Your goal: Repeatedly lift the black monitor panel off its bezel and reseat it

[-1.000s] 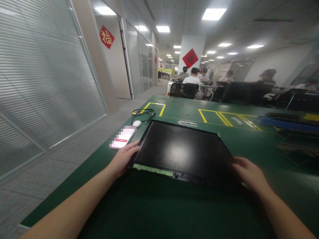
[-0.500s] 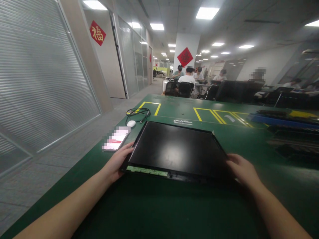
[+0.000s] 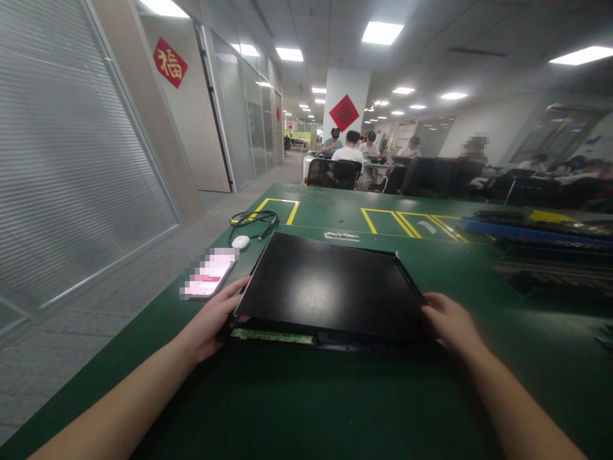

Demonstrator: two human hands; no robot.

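Black and glossy, the panel [image 3: 325, 287] lies flat on the green tabletop [image 3: 306, 396], straight in front of the person. Its long axis runs left to right across the view, slightly skewed, so the left short edge reaches farther away toward the cable [image 3: 253, 220]. The near long edge faces the person and shows a thin green circuit strip [image 3: 271, 336] along its left part.

The left hand [image 3: 211, 319] grips the panel's near-left corner, fingers curled along the left edge with the thumb by the side. The right hand [image 3: 447, 322] holds the near-right corner, fingers wrapped onto the right edge. Both hands are closed on the panel, one at each end of the near edge.

Just left of the panel, beside the left hand, a phone [image 3: 208, 281] lies with its screen lit. Beyond it sits a small white puck [image 3: 240, 241], touching or nearly touching the coiled black cable. Yellow tape lines [image 3: 383, 220] mark boxes on the far part of the tabletop. Dark trays [image 3: 550, 255] are stacked at the right. People sit at desks in the background.
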